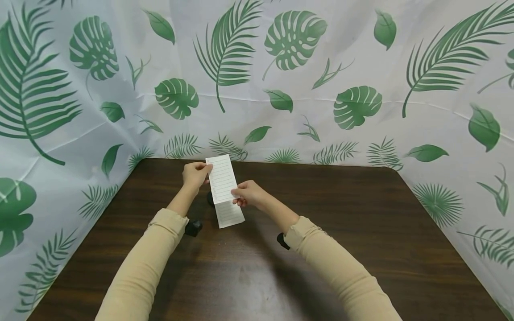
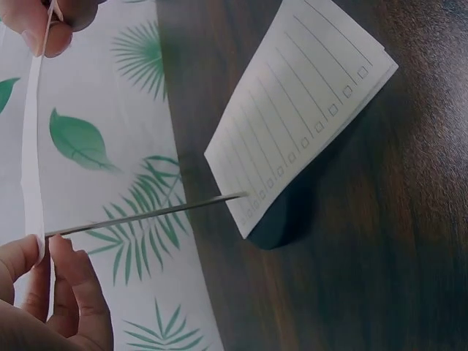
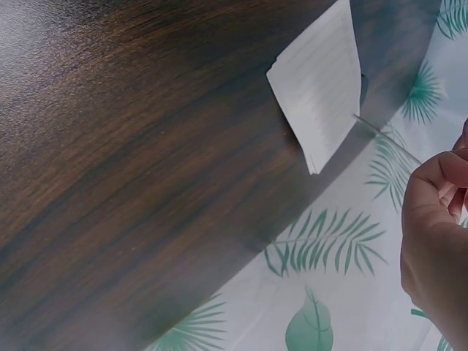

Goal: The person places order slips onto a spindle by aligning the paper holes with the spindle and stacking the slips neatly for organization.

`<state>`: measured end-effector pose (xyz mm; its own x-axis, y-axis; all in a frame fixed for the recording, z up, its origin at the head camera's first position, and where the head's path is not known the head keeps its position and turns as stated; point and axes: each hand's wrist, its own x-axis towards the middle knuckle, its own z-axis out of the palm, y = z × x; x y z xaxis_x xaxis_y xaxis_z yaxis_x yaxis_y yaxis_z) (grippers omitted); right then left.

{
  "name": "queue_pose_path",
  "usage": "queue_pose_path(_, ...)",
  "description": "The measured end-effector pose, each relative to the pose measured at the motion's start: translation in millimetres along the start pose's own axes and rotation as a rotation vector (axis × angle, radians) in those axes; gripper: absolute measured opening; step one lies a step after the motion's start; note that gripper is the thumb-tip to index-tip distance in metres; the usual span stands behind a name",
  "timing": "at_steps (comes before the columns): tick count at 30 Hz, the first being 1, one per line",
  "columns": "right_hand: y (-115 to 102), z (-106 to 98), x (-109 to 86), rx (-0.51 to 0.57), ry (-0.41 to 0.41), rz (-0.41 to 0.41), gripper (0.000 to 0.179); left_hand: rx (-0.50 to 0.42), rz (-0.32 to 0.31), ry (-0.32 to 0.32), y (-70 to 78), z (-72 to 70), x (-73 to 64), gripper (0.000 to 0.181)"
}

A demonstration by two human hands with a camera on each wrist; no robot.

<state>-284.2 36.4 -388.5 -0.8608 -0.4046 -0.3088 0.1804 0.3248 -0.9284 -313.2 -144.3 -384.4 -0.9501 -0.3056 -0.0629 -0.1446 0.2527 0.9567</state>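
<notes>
Both hands hold a white lined paper slip (image 1: 222, 180) above the table. My left hand (image 1: 194, 174) pinches its left edge near the top; my right hand (image 1: 250, 193) pinches the lower right edge. In the left wrist view the slip (image 2: 31, 153) appears edge-on, between the fingers. Below it, a small stack of lined slips with checkboxes (image 2: 292, 124) sits on a paper spike with a dark base (image 2: 278, 223). Its thin metal rod (image 2: 146, 216) rises from the stack to the held slip beside the left fingers. Whether it pierces that slip I cannot tell.
The dark brown wooden table (image 1: 341, 223) has rounded far corners. A white curtain with green leaf prints (image 1: 249, 125) hangs close behind it and along both sides. Black devices (image 1: 194, 228) are worn at both wrists.
</notes>
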Motion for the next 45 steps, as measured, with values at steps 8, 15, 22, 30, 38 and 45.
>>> queue_pose_path(8, 0, -1, -0.1, -0.005, 0.0, -0.004, 0.021, 0.138, 0.098, 0.031, -3.3, 3.4, -2.1, 0.031)
queue_pose_path(15, 0, -1, 0.3, 0.001, 0.001, -0.006, 0.02, 0.15, 0.106, 0.058, -2.2, 7.2, -1.6, 0.029)
queue_pose_path(22, 5, -2, 3.6, 0.008, 0.024, 0.007, 0.018, -0.106, -0.092, -0.028, 2.1, 3.8, -1.3, 0.034)
queue_pose_path(30, 11, 0, 6.9, 0.052, 0.014, 0.042, 0.016, -0.094, -0.097, -0.013, 2.2, 4.3, 0.3, 0.029)
queue_pose_path(38, 19, -2, 10.1, 0.1, -0.008, 0.081, 0.015, -0.057, -0.12, -0.031, -4.9, 6.5, 6.3, 0.031)
queue_pose_path(45, 31, 0, 12.3, 0.088, 0.002, 0.086, 0.014, -0.03, -0.175, -0.034, -20.0, 10.8, 10.2, 0.03)
